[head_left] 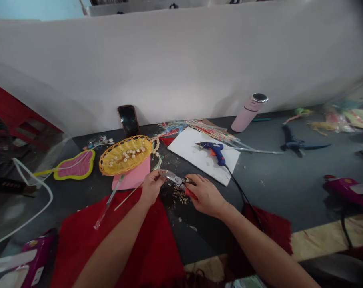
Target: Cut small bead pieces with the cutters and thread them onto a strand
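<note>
My right hand (203,195) is closed around a pair of shears (177,181) with red handles, their metal blades pointing left. Pinched in my left hand (153,186), close to the blade tips, is a thin wooden stick (129,197) whose long end slants down and left. Whether the blades touch the stick is hidden by my fingers. Beneath the shears, small cut pieces (180,196) of a pale material lie scattered on the dark table. A yellow woven basket (105,162) with small whitish bits inside stands to the left of my left hand.
Behind my hands, a blue glue gun (213,151) rests on a white board (196,162), its cord trailing right. A pink bottle (249,114) and a phone (129,121) stand near the white partition (181,72). Red cloth (121,244) covers the left front; a pink fan (75,166) lies beyond.
</note>
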`<state>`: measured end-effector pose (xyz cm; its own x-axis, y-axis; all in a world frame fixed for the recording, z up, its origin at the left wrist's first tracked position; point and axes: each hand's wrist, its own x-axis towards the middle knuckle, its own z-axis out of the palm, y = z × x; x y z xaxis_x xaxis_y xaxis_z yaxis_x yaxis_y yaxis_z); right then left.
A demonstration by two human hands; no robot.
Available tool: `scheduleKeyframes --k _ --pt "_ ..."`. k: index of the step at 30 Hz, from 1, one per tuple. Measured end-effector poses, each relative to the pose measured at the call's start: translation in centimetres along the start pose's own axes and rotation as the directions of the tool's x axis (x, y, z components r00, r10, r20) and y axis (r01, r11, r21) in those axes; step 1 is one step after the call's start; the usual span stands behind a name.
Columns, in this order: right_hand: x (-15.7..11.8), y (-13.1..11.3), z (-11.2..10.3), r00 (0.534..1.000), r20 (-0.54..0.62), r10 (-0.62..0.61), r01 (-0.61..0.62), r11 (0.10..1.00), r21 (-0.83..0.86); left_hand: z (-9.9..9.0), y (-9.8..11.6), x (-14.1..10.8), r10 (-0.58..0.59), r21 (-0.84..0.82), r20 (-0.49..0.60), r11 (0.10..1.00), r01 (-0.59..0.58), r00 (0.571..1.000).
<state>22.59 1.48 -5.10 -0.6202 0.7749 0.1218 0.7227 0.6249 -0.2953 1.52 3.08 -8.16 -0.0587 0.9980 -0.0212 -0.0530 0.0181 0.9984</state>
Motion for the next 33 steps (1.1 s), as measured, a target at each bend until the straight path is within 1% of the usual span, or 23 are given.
scheduleKeyframes --k 5,11,16,18,21,23,24,25,26,27,29,31,33 --pt "-0.1 0.0 0.3 1.000 -0.006 -0.003 0.003 1.000 0.027 0.2 -0.1 0.0 -0.041 -0.022 0.003 0.999 0.041 0.999" --pt "-0.1 -0.3 0.7 0.999 0.015 0.036 -0.036 0.999 0.025 0.2 -0.2 -0.1 -0.004 -0.001 -0.001 1.000 0.004 1.000" --pt "-0.1 -0.4 1.0 0.999 -0.013 0.047 -0.047 0.999 0.019 0.2 0.1 -0.2 0.015 0.057 -0.040 0.998 -0.013 0.999" --pt "-0.1 -0.4 1.1 0.999 -0.019 0.039 -0.039 0.999 0.012 0.2 0.2 -0.2 0.007 0.046 -0.051 0.999 -0.005 0.999" --pt "-0.1 -0.1 1.0 0.999 -0.024 0.040 -0.041 0.999 -0.025 0.3 0.7 -0.2 0.003 -0.018 -0.078 1.000 -0.004 0.997" --pt "-0.1 0.1 0.8 0.998 -0.034 0.052 -0.054 0.996 -0.067 0.2 1.4 -0.1 0.033 -0.038 -0.119 0.999 -0.038 0.992" --pt "-0.1 0.2 0.6 0.998 -0.037 0.058 -0.061 0.994 -0.091 0.1 1.8 -0.1 0.064 -0.016 -0.137 0.998 -0.067 0.988" --pt "-0.1 0.2 0.4 0.997 -0.038 0.060 -0.065 0.991 -0.117 -0.1 2.2 0.0 0.122 0.049 -0.157 0.992 -0.116 0.980" --pt "-0.1 0.2 0.2 0.997 -0.038 0.063 -0.068 0.987 -0.144 -0.3 2.7 0.0 0.193 0.150 -0.148 0.974 -0.171 0.970" --pt "-0.1 0.2 -0.1 0.997 -0.037 0.065 -0.070 0.983 -0.172 -0.5 3.1 0.0 0.265 0.275 -0.104 0.934 -0.229 0.959" --pt "0.0 0.0 -0.6 0.998 -0.030 0.063 -0.068 0.973 -0.222 -0.9 3.6 0.1 0.383 0.491 0.043 0.797 -0.353 0.923" --pt "0.0 -0.3 -0.9 0.999 -0.016 0.051 -0.053 0.965 -0.256 -1.2 3.8 0.1 0.437 0.626 0.162 0.648 -0.435 0.885" --pt "0.0 -0.6 -1.1 0.999 -0.002 0.036 -0.035 0.962 -0.272 -1.3 3.8 0.1 0.458 0.697 0.226 0.541 -0.471 0.860"
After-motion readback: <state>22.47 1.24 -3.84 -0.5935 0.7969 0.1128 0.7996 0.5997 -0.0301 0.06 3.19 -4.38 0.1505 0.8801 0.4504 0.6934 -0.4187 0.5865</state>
